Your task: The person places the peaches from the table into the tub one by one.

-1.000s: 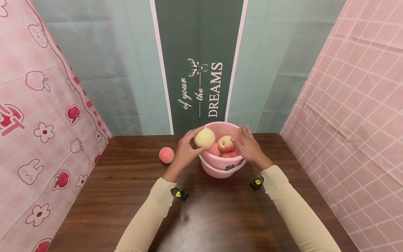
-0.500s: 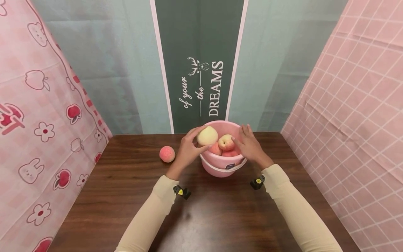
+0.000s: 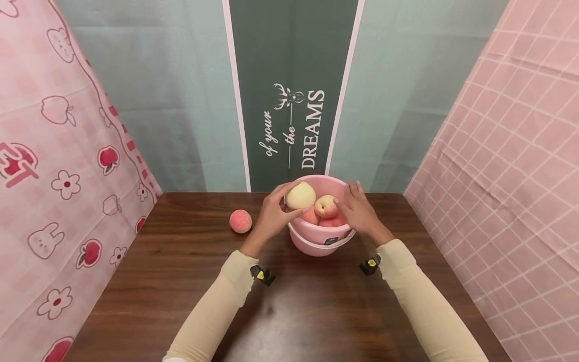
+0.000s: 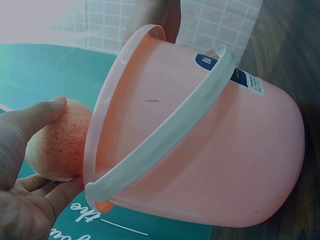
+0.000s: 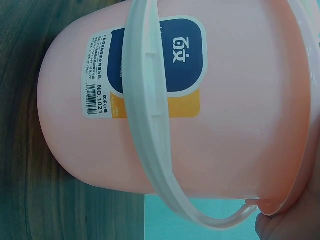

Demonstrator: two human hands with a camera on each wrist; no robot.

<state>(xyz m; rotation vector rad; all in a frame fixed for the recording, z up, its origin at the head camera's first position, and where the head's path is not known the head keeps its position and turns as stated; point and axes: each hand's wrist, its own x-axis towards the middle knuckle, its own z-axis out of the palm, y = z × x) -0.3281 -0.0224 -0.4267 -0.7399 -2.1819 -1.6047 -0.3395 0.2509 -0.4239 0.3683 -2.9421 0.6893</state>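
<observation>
My left hand (image 3: 273, 213) holds a pale peach (image 3: 300, 195) between thumb and fingers at the left rim of a pink bucket (image 3: 303, 245). In the left wrist view the same peach (image 4: 62, 142) shows a red-speckled side, right against the bucket's rim. Several peaches lie inside; a yellow-red peach (image 3: 325, 206) is on top of them. My right hand (image 3: 362, 211) holds the bucket's right rim, thumb over the inside and fingers along the outer edge. In the right wrist view only a bit of that hand (image 5: 295, 220) shows beside the rim.
One pink peach (image 3: 240, 221) lies on the brown wooden table (image 3: 190, 271), left of the bucket. The bucket's white handle (image 5: 147, 100) hangs down in front. Green cloth stands behind the table, with pink patterned cloths at both sides.
My left hand has shifted slightly right with the pale peach, bringing it further over the bucket's mouth. The right hand stays on the rim.
</observation>
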